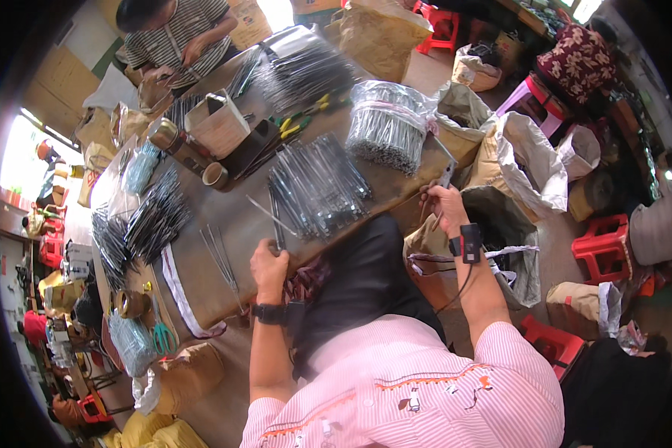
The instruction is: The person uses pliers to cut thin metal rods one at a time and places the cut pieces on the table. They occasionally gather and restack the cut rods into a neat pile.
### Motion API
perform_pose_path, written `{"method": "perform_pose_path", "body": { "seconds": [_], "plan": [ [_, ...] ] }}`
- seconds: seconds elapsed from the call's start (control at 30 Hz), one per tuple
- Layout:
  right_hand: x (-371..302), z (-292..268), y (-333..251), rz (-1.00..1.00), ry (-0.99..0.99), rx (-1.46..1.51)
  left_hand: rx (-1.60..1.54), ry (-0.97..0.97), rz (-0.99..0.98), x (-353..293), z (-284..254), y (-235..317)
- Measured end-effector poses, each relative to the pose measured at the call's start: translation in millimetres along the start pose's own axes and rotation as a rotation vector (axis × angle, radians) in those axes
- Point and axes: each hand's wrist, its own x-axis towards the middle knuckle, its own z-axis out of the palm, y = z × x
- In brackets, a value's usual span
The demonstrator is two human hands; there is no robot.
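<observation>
My left hand (269, 265) is closed at the table's near edge, around the lower end of a dark, narrow metal piece (278, 233). Across that piece slants a thin pale strip (270, 215). Out to the right, beyond the table edge, the fingers of my right hand (446, 206) pinch a small, bent, silvery metal piece (447, 173); its exact kind is too small to make out. A wide bundle of thin metal rods (319, 185) lies just ahead of my left hand. Several loose rods (220, 257) rest to its left.
A plastic-wrapped rod bundle (387, 127) stands at the table's right. Yellow-handled pliers (294, 125), a box (216, 123) and a steel flask (173, 142) sit farther back. Another person (183, 41) works across the table (235, 209). Open sacks (511, 160) and red stools (603, 246) crowd the right.
</observation>
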Motion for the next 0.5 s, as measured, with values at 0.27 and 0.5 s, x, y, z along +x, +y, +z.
{"method": "perform_pose_path", "body": {
  "seconds": [0.27, 0.5],
  "plan": [
    [70.5, 9.8, 20.2, -0.292, 0.33, -0.713, -0.003, 0.037, 0.084, 7.6, 1.7, -10.5],
    [55.5, 22.3, -14.3, -0.2, 0.286, -0.285, -1.1, -0.32, -0.21, 0.2, -12.1, -2.6]
  ]
}}
